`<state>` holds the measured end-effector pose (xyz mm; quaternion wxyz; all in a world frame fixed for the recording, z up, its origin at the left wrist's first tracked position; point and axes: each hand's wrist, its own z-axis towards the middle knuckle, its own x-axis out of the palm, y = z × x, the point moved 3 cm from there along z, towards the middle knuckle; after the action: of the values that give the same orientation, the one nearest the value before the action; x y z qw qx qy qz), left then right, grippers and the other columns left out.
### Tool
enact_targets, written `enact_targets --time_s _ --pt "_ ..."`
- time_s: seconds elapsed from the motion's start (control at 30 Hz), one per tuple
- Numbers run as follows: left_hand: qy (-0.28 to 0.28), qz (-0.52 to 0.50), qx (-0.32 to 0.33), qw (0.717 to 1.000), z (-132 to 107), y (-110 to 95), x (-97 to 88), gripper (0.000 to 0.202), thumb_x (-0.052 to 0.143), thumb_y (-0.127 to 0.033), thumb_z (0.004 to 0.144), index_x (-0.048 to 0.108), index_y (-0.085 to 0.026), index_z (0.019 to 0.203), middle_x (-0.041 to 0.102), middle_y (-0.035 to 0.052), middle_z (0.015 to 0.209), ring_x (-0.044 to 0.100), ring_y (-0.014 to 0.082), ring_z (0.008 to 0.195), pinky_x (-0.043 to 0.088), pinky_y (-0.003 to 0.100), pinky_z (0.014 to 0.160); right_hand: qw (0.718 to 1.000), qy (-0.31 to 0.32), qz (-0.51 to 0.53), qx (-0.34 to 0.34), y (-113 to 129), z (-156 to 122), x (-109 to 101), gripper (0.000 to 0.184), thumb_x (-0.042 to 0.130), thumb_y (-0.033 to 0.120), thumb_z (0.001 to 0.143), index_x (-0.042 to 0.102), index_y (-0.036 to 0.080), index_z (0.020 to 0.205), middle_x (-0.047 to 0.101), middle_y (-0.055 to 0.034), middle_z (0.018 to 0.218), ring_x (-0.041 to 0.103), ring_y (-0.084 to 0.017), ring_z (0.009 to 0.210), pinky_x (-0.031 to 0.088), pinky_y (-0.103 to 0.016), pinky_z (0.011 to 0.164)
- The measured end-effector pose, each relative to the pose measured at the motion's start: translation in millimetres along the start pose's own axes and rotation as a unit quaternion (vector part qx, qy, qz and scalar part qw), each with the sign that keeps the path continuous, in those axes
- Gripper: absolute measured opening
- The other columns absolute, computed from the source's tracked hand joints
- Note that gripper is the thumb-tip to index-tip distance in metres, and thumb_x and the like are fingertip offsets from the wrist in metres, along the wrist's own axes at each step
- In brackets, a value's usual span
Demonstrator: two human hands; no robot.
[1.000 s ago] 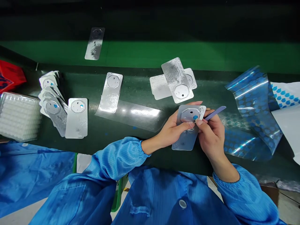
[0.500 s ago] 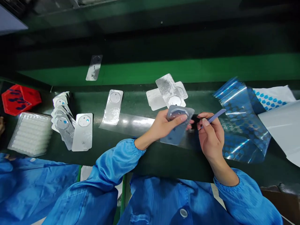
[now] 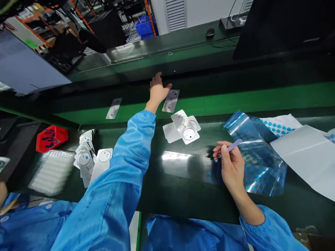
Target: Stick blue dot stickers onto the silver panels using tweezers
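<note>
While left sleeve (image 3: 123,164) hides card edge (image 3: 101,167), right hand (image 3: 232,167) pinches blue tweezers (image 3: 231,147).

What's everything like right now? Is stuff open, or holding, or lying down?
Left hand, open, fingers spread.
Right hand, shut, pinching the tool.
Blue tool, held tilted.
Silver card, lying flat beside the left hand.
Crossed silver cards, lying overlapped.
Leaning silver cards, stacked, tilted.
Blue-patterned film, spread out, creased.
</note>
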<state>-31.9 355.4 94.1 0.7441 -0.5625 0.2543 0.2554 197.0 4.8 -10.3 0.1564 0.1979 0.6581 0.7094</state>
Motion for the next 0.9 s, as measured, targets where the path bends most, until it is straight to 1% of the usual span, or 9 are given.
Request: enact_targets --time_s 0.07,0.13,0.2,0.37,0.47,0.6,0.73,0.8,0.9 --pt "0.145 0.038 0.106 0.983 -20.4 -4.1 7.2 0.043 0.089 -0.028 0.098 0.08 -0.017 0.138 0.081 0.017 0.135 0.071 0.0343 0.132 0.052 0.05 0.123 1.0 0.004 -0.01 -0.006 3.5 -1.1 -1.2 0.049 0.076 0.073 0.114 0.083 0.025 0.12 0.072 -0.0009 0.089 0.061 -0.018 0.069 0.052 -0.032 0.064" --pt "0.32 0.071 0.201 0.923 -54.2 -6.8 17.3 0.048 0.097 -0.04 0.091 0.083 -0.02 0.132 0.08 0.014 0.131 0.068 0.0354 0.129 0.048 0.049 0.121 1.0 0.012 -0.027 -0.003 5.4 -3.3 -1.2 0.049 0.075 0.072 0.115 0.084 0.025 0.121 0.069 0.0003 0.086 0.06 -0.018 0.07 0.049 -0.032 0.063" --pt "0.408 0.125 0.251 0.869 -85.5 -6.3 25.2 0.064 0.106 -0.048 0.08 0.083 -0.023 0.134 0.075 0.0138 0.136 0.061 0.0393 0.136 0.041 0.051 0.124 0.999 0.018 -0.044 -0.005 7.7 -5.2 -0.2 0.049 0.071 0.071 0.117 0.085 0.025 0.12 0.068 -0.0006 0.088 0.061 -0.019 0.074 0.05 -0.033 0.066" --pt "0.388 0.203 0.263 0.86 -111.3 -7.9 37.1 0.07 0.111 -0.051 0.071 0.075 -0.02 0.122 0.069 0.0177 0.139 0.055 0.0429 0.135 0.034 0.052 0.118 0.986 -0.003 -0.15 -0.07 19.7 -1.1 -8.3 0.049 0.07 0.072 0.117 0.094 0.029 0.121 0.071 -0.0049 0.098 0.063 -0.026 0.093 0.056 -0.041 0.084" --pt "0.388 0.177 0.253 0.868 -108.8 -19.3 29.7 0.055 0.108 -0.043 0.074 0.064 -0.022 0.1 0.072 0.0105 0.115 0.06 0.0354 0.116 0.037 0.045 0.107 0.986 0.031 -0.154 -0.059 22.6 4.6 -22.6 0.055 0.07 0.077 0.116 0.095 0.028 0.115 0.077 -0.0054 0.096 0.066 -0.025 0.088 0.058 -0.04 0.081" --pt "0.405 0.059 0.247 0.879 -127.3 -45.3 -1.7 0.035 0.085 -0.029 0.094 0.052 -0.025 0.083 0.062 0.0014 0.084 0.057 0.0241 0.087 0.038 0.039 0.088 0.986 0.1 -0.132 -0.008 19.9 2.3 -41.9 0.059 0.076 0.081 0.111 0.092 0.024 0.109 0.077 -0.0046 0.083 0.07 -0.022 0.072 0.06 -0.036 0.067" --pt "0.36 -0.179 0.179 0.898 -188.2 -64.2 -22.1 0.037 0.081 -0.044 0.107 0.054 -0.026 0.088 0.079 0.01 0.11 0.076 0.0293 0.112 0.054 0.042 0.102 0.97 0.164 -0.177 0.022 11.1 -12.9 -56.3 0.062 0.076 0.086 0.108 0.089 0.026 0.104 0.08 -0.0064 0.079 0.073 -0.024 0.063 0.063 -0.037 0.059" --pt "0.404 -0.328 0.09 0.849 -228.7 -62.2 -7.9 0.039 0.083 -0.049 0.108 0.053 -0.027 0.096 0.082 0.0158 0.131 0.082 0.0312 0.124 0.061 0.045 0.106 0.96 0.166 -0.225 0.023 3.0 -18.5 -66.2 0.065 0.074 0.093 0.104 0.089 0.029 0.102 0.079 -0.0068 0.076 0.073 -0.026 0.059 0.062 -0.039 0.055" --pt "0.438 -0.459 -0.023 0.772 -276.2 -42.5 27.4 0.043 0.091 -0.053 0.102 0.059 -0.028 0.114 0.08 0.0122 0.123 0.089 0.0331 0.118 0.068 0.049 0.103 0.939 0.168 -0.3 0.018 -15.4 -20.1 -80.0 0.071 0.069 0.107 0.092 0.088 0.039 0.096 0.081 -0.0115 0.079 0.08 -0.036 0.065 0.07 -0.052 0.063"
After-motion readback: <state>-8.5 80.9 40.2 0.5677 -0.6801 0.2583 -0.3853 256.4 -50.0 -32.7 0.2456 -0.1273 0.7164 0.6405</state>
